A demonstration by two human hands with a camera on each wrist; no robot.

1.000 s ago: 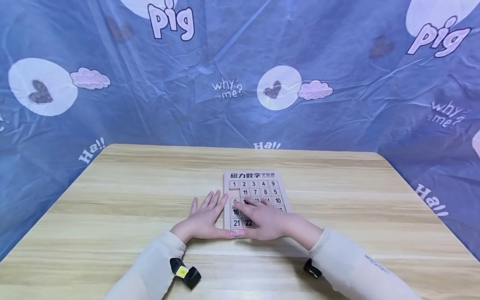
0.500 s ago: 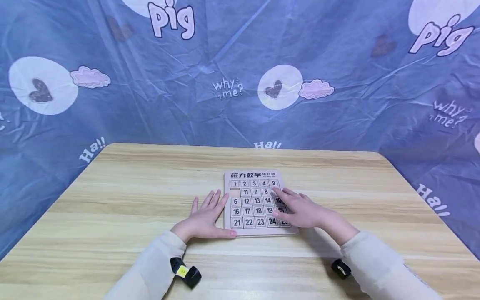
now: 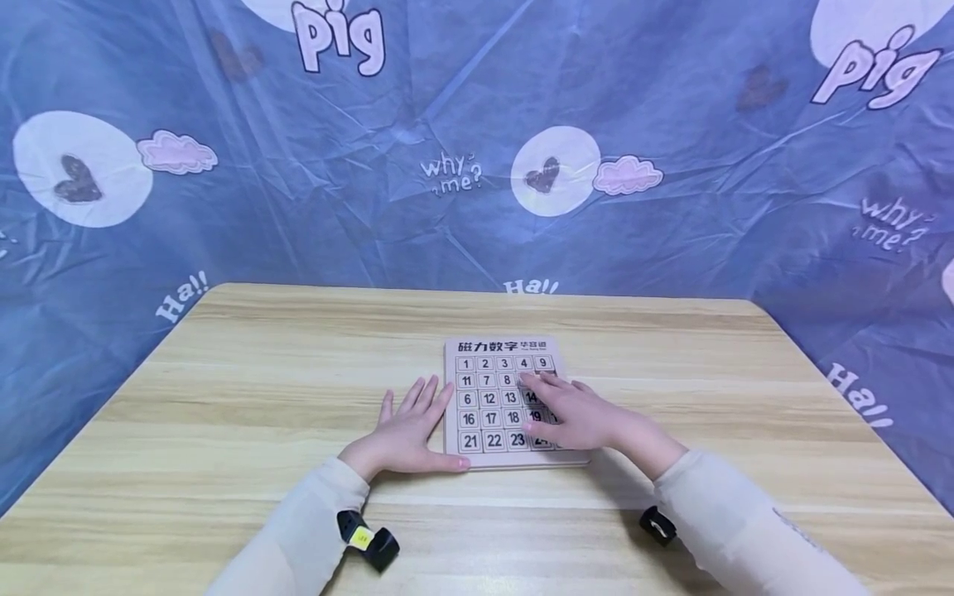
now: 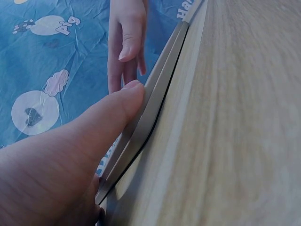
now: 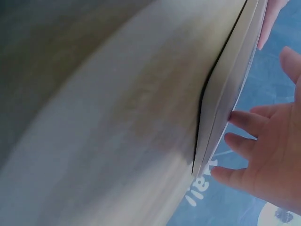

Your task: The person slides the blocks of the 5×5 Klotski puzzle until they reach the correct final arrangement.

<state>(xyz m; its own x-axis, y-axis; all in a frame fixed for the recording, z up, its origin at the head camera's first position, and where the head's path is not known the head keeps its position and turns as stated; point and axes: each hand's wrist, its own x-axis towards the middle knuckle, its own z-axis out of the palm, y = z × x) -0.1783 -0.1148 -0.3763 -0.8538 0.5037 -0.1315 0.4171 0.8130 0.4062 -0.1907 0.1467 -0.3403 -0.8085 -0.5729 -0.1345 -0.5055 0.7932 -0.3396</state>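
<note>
A pale sliding number puzzle (image 3: pixel 514 461) lies flat on the wooden table, with rows of numbered square tiles under a printed heading. My left hand (image 3: pixel 402 434) rests spread along its left side, the thumb on the near left corner. Over the right part of the board, my right hand (image 3: pixel 577 411) touches the second row with its index fingertip, just right of the 8 tile (image 3: pixel 507 380). The row's left end holds the 11 tile (image 3: pixel 466 381). Several tiles at the right are hidden beneath the right hand. In the right wrist view, the right fingers (image 5: pixel 247 122) extend to the board.
The light wooden table (image 3: pixel 261 372) extends around the puzzle on all sides. Behind it hangs a blue printed cloth (image 3: pixel 335 215). A black wrist camera (image 3: pixel 368 542) is on the left sleeve, another black camera (image 3: pixel 658 526) on the right.
My right hand first moved right off the lower left tiles, then slid back left. The second-row tiles 11, 7 and 8 shifted left, filling the gap at the left end. The left hand stayed still.
</note>
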